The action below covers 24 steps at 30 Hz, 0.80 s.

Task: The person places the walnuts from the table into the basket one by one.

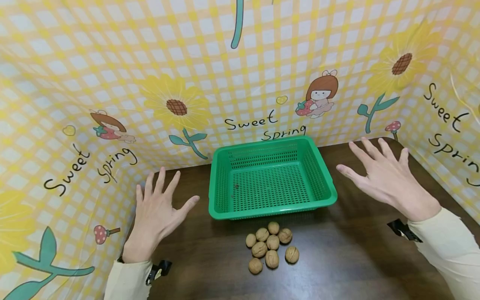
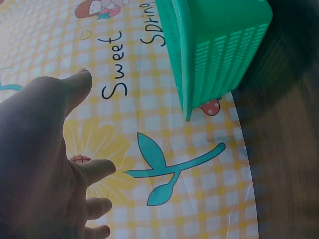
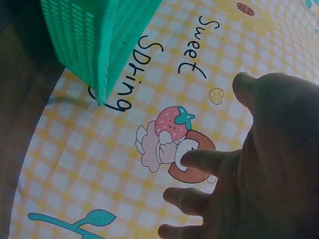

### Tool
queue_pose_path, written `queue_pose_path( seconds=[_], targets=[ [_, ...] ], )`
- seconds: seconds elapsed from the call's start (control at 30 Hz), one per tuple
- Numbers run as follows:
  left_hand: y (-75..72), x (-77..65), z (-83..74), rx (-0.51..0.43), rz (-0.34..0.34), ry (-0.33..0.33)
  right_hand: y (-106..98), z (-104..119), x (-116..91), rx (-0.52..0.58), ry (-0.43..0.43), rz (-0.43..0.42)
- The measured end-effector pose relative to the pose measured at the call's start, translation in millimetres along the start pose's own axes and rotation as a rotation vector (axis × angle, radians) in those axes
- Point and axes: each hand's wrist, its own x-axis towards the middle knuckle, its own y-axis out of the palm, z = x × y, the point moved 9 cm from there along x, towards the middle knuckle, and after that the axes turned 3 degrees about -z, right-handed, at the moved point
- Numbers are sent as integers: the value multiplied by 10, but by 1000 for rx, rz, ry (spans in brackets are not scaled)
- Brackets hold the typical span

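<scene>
While a green plastic basket (image 1: 273, 211) is set on the dark brown table (image 1: 337, 254), nine walnuts (image 1: 273, 242) are gathered just in front of it. By the left hand (image 1: 158, 216) and the right hand (image 1: 388, 181) the basket is flanked, each one being held apart from it, with fingers (image 1: 160, 180) spread wide. Behind, the table is bordered by a yellow checked cloth (image 1: 232, 79), which is printed with sunflowers (image 1: 176, 107).

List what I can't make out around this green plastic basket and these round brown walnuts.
Head view: dark specks inside the basket, too small to identify.
Head view: undersides of the walnuts, hidden by their tops.
Left wrist view: part of the basket, past the top edge.
Right wrist view: part of the bare right hand, past the right edge.
</scene>
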Motion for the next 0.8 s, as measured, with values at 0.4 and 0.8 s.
queue_pose_path(
  seconds=[0.4, 0.8],
  targets=[
    [17, -39, 32, -1, 6, -5, 19, 115, -24, -25, -48, -18],
    [-2, -76, 36, 1, 13, -9, 20, 179, -20, -30, -63, -21]
  ],
)
